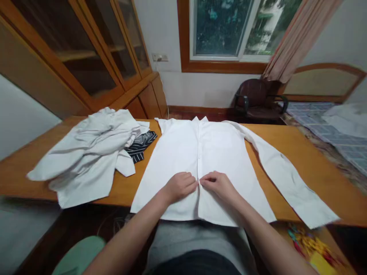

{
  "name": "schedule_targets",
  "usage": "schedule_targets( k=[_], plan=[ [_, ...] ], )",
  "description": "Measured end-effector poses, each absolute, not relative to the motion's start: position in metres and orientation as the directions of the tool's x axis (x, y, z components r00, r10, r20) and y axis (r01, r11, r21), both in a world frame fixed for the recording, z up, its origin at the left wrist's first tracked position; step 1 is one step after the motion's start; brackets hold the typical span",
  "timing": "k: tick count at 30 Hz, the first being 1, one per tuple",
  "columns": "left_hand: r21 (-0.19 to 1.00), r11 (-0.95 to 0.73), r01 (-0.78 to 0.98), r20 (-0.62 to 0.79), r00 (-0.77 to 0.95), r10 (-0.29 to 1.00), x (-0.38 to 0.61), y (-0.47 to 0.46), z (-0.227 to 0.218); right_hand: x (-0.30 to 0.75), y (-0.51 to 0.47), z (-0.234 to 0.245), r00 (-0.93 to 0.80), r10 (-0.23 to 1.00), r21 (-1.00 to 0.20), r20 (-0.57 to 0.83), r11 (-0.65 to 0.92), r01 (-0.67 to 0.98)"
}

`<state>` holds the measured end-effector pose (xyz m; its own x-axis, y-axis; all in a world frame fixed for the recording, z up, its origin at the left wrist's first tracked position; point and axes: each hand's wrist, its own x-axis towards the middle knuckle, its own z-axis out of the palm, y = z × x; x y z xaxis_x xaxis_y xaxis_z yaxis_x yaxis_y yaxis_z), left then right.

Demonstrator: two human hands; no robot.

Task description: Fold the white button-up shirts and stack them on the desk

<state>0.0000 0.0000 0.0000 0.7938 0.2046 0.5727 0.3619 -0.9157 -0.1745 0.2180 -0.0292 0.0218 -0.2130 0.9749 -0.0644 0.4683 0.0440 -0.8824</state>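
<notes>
A white button-up shirt [220, 152] lies front side up on the wooden table, its collar at the far edge and its hem hanging slightly over the near edge. One long sleeve [282, 168] stretches out to the right; the left one is mostly out of sight. My left hand [182, 186] pinches the front placket from the left, low on the shirt. Opposite it, my right hand [217, 185] pinches the placket's other side with thumb and forefinger. The two sets of fingertips nearly meet at the centre line. Any button between them is too small to make out.
Crumpled white shirts [94, 149] are heaped on the left of the table [289, 139], beside a black striped cloth [140, 145]. A brown armchair [255, 97] stands behind. Below the table are a pale green stool [80, 254] and colourful items [312, 246].
</notes>
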Motion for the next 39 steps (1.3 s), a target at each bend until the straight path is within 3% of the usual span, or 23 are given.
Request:
schedule_targets(
  k=[10,15,25,39],
  plan=[
    [-0.16,-0.907,0.39,0.587,0.776,0.23,0.002,-0.001,0.003,0.219,-0.028,0.012,-0.224,0.974,-0.9,-0.02,0.08,0.428],
    [-0.122,-0.917,0.379,0.574,0.781,0.246,0.003,0.002,0.001,0.216,-0.028,0.005,-0.171,0.983,-0.936,-0.066,-0.001,0.351],
    [0.218,-0.917,0.333,0.524,0.753,0.398,0.004,0.005,-0.003,0.215,-0.029,0.007,-0.159,0.985,-0.953,-0.073,-0.022,0.302],
    [0.257,-0.916,0.309,0.52,0.755,0.401,0.002,0.007,-0.005,0.217,-0.027,0.005,-0.179,0.98,-0.935,-0.088,-0.019,0.353]
  ],
)
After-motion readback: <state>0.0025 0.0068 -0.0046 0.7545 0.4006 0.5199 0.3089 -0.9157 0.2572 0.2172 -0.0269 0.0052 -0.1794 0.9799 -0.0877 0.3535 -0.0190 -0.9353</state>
